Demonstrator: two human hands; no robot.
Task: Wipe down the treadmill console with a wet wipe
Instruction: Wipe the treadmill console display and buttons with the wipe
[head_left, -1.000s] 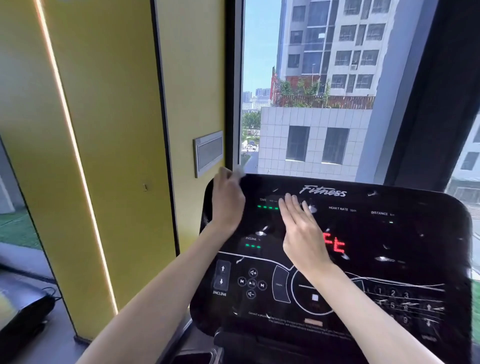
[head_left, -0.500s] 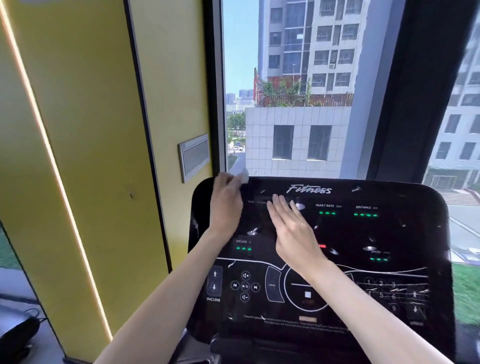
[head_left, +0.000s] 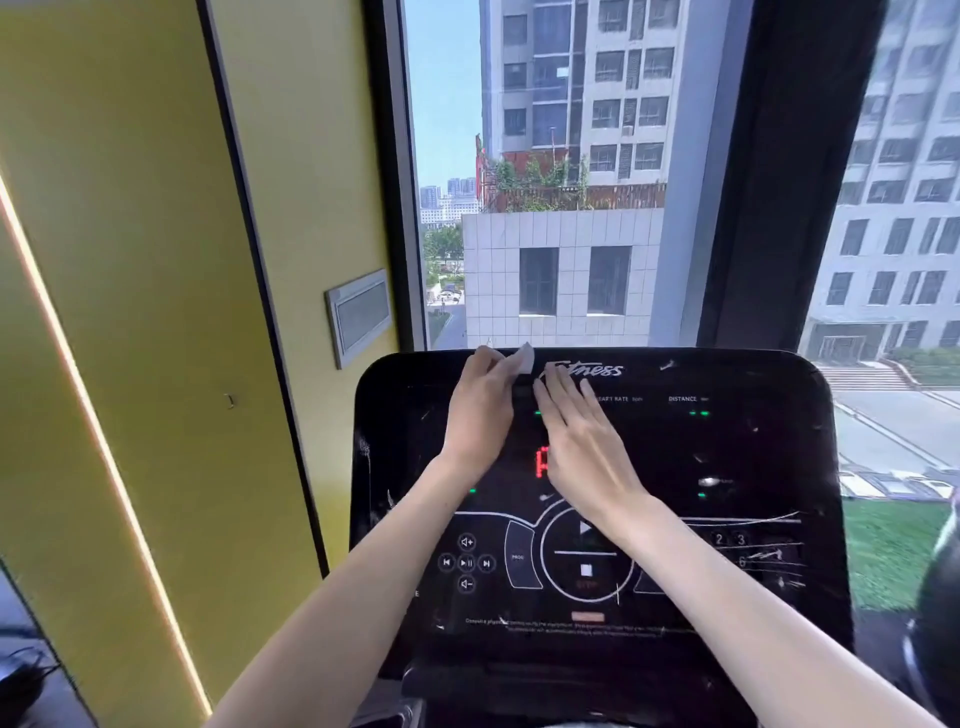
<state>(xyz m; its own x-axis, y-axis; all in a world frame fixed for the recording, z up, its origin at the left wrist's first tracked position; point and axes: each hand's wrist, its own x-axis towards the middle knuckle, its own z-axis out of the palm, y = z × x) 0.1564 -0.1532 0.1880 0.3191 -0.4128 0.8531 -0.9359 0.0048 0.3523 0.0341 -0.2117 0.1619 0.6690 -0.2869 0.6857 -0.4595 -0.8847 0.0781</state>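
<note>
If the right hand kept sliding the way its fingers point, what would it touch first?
Probably the wet wipe held in the left hand: the right hand points up-left toward it, near the console's top edge. Depth is unclear.

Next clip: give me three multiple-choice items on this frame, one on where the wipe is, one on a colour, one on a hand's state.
1. Where is the wipe?
A. at the console's top edge
B. over the number keys
C. on the floor

2. What colour is the large lit character between the hands?
A. blue
B. red
C. white

3. How is the right hand?
A. fist
B. holding a bottle
C. flat on the console, fingers extended

Answers: 1 A, the white corner pokes out of the left hand at the rim. 2 B, it glows red. 3 C, the palm lies open on the panel.
</note>
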